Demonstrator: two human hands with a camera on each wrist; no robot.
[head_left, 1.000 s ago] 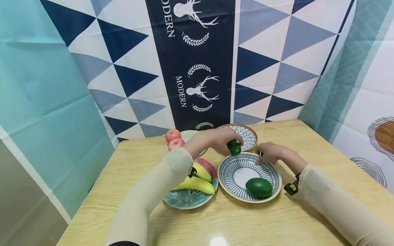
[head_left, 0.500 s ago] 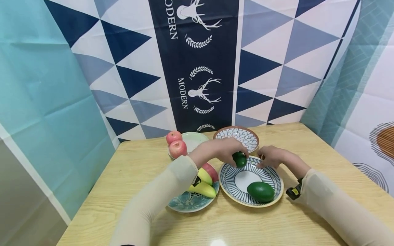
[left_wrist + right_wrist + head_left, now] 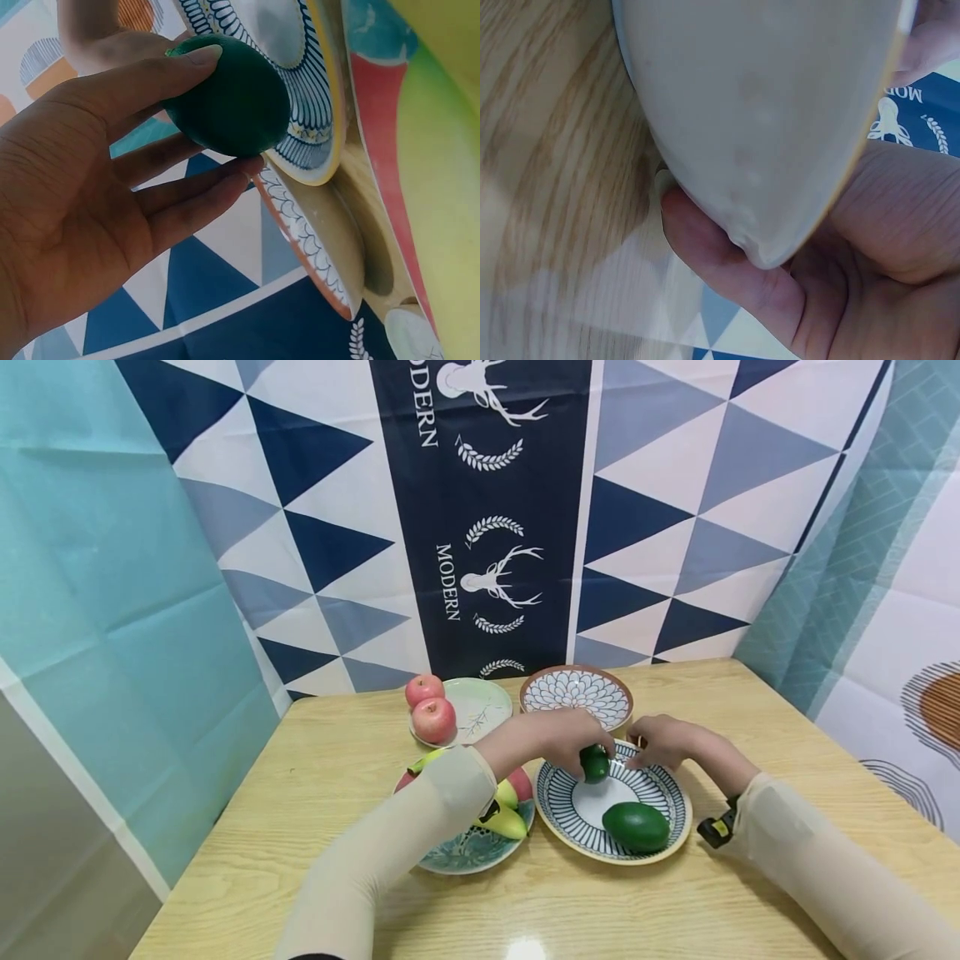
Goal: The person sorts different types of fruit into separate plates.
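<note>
In the head view my left hand (image 3: 567, 739) holds a dark green avocado (image 3: 596, 764) over the blue-and-white striped plate (image 3: 561, 814). The left wrist view shows thumb and fingers round this avocado (image 3: 229, 97), the plate behind it. A second avocado (image 3: 636, 827) lies in the plate's front right part. My right hand (image 3: 663, 742) grips the plate's far right rim; in the right wrist view its fingers curl under the plate's pale underside (image 3: 742, 127).
A brown-rimmed bowl (image 3: 577, 690) stands behind the striped plate. Two red apples (image 3: 433, 720) sit on a pale green plate (image 3: 483, 697) at the back left. A teal plate (image 3: 465, 856) with bananas (image 3: 504, 821) and a red fruit (image 3: 520, 783) is partly hidden by the left sleeve.
My left hand has carried the avocado from near the brown-rimmed bowl toward the right and front, over the striped plate. The right hand stays at the rim.
</note>
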